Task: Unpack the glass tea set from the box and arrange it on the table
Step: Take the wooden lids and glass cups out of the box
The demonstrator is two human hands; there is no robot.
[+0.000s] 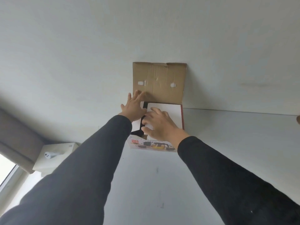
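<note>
Head view | box (155, 143) is set on white tabletop (227, 143) against wall, lid (159, 80) raised | left hand (132, 108) spread at lid's edge | right hand (159, 125) laid flat, fingers relaxed, on white insert (172, 111)

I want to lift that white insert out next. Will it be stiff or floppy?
The white insert lies flat with straight edges inside the box, so probably stiff. It looks thin, likely light. The right hand covers part of it, so this is uncertain.

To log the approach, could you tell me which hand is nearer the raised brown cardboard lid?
Left. The left hand reaches the raised brown cardboard lid; the right hand lies lower, over the white insert.
</note>
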